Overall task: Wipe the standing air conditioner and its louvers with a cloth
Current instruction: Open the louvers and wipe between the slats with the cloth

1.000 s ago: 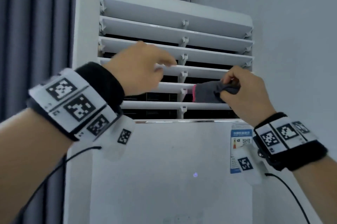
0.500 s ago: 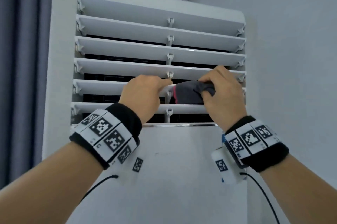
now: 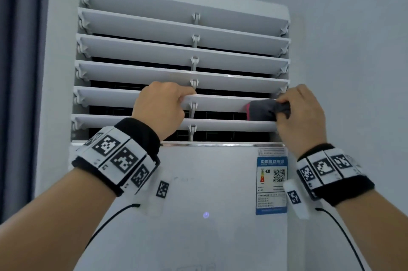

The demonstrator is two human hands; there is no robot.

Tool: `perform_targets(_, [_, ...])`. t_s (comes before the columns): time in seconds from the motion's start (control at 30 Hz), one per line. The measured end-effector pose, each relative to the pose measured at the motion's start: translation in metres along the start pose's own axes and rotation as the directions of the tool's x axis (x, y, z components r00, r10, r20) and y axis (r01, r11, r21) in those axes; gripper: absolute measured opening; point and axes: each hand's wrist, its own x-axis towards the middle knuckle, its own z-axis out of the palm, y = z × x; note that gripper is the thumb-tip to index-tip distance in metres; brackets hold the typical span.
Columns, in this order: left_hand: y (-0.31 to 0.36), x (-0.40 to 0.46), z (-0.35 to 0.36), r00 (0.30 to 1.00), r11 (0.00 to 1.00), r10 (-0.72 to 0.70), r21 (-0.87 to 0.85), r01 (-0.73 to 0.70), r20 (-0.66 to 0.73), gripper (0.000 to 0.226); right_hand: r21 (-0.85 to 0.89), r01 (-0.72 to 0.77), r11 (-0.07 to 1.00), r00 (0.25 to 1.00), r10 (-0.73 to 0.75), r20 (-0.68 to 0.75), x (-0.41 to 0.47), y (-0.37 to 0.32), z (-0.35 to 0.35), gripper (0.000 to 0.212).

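Observation:
The white standing air conditioner (image 3: 198,193) fills the middle of the view, with several horizontal louvers (image 3: 176,52) across its upper half. My left hand (image 3: 161,107) grips the front edge of the second louver from the bottom (image 3: 220,103), near its middle clip. My right hand (image 3: 302,114) holds a dark grey cloth (image 3: 262,110) with a pink edge against the right end of that same louver. The cloth hangs down over the gap below it.
A grey curtain (image 3: 19,72) hangs to the left of the unit. A pale wall (image 3: 353,50) stands close on the right. An energy label (image 3: 272,182) and a small lit power symbol (image 3: 206,214) mark the front panel. Black cables trail from both wristbands.
My left hand came down onto the louver's edge and now grips it. My right hand slid the cloth from the louver's middle to its right end.

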Motion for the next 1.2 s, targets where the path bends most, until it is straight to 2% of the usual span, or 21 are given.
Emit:
perform_targets(0.07, [0.001,0.000,0.000,1.000,1.000,-0.021,0.004,0.021,0.000,0.040,0.046,0.031,0.998,0.999,-0.032,0.015,0.003,-0.016,0.005,0.018])
perform_targets(0.2, [0.002,0.003,-0.001,0.998,0.998,-0.055,0.020,0.055,-0.007,0.037,0.128,0.219,0.967,0.970,-0.230,0.083,0.012,-0.074,0.025,0.017])
perform_targets(0.3, [0.003,0.003,-0.002,0.998,0.998,-0.069,0.011,0.069,-0.008,0.037,0.159,0.255,0.954,0.955,-0.274,0.116,0.016,-0.085,0.031,0.018])
perform_targets(0.37, [0.003,0.003,-0.002,0.995,0.995,-0.095,0.006,0.096,-0.006,0.038,0.133,0.215,0.967,0.966,-0.231,0.115,0.013,-0.065,0.026,0.018])
perform_targets(0.5, [0.007,0.002,0.000,0.993,0.993,-0.118,0.019,0.118,-0.017,0.041,0.055,0.020,0.998,0.993,-0.026,0.113,0.004,-0.007,0.006,0.020])
perform_targets(0.57, [0.008,0.001,-0.001,0.992,0.992,-0.122,0.017,0.122,-0.024,0.040,0.047,-0.016,0.999,0.996,0.011,0.090,0.002,0.000,0.001,0.019])
perform_targets(0.67, [0.012,0.000,-0.002,0.988,0.989,-0.148,-0.004,0.148,-0.033,0.038,0.083,0.003,0.997,0.998,-0.009,0.070,0.002,-0.023,0.008,0.017])
perform_targets(0.87, [0.014,0.001,-0.002,0.980,0.981,-0.196,0.000,0.196,-0.027,0.038,0.172,0.216,0.961,0.967,-0.235,0.097,0.012,-0.083,0.027,0.017])
perform_targets(0.93, [0.014,0.002,-0.002,0.977,0.977,-0.213,-0.007,0.213,-0.023,0.038,0.157,0.198,0.967,0.973,-0.214,0.089,0.012,-0.068,0.024,0.017])
perform_targets(1.07, [0.017,0.000,-0.002,0.976,0.976,-0.217,-0.020,0.217,-0.030,0.037,0.028,0.022,0.999,0.997,-0.024,0.075,0.003,-0.008,0.003,0.018])
perform_targets(1.2, [0.017,0.000,-0.001,0.976,0.977,-0.214,0.006,0.214,-0.043,0.038,0.008,0.006,1.000,0.999,-0.006,0.052,0.000,-0.010,0.003,0.015])
